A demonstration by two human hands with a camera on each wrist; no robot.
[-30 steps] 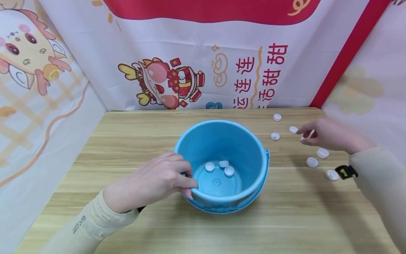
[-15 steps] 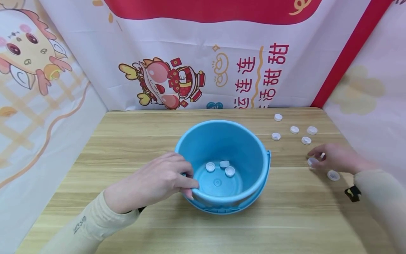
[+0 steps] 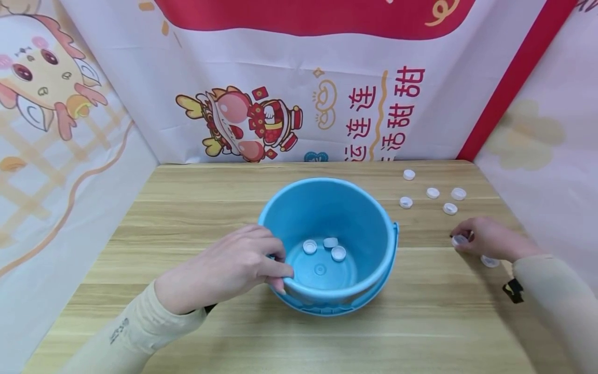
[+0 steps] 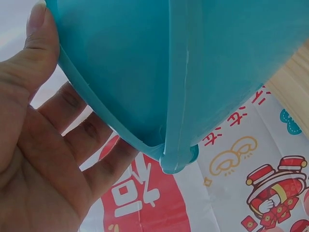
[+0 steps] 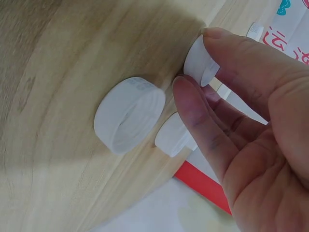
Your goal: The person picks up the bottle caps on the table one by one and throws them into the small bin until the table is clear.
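A light blue plastic bucket (image 3: 322, 202) stands on the wooden table with three white bottle caps (image 3: 338, 253) on its bottom. My left hand (image 3: 233, 265) grips the near left part of the rim; in the left wrist view the thumb (image 4: 38, 48) lies along that edge. At the table's right side, my right hand (image 3: 490, 239) pinches a white bottle cap (image 5: 198, 63) between thumb and finger, close over the tabletop. Another cap (image 5: 130, 116) lies nearest to that hand, its hollow side partly showing, and it peeks out under the wrist in the head view.
Several more white caps (image 3: 450, 208) are scattered at the back right of the table (image 3: 210, 192). The bucket's handle (image 4: 178, 96) hangs down along its outside. Printed cloth (image 3: 280, 52) closes off the back and both sides.
My right hand has come nearer and slightly right from the back caps, and its fingers now pinch a cap there. My left hand stays on the rim; the three caps in the bucket have not moved.
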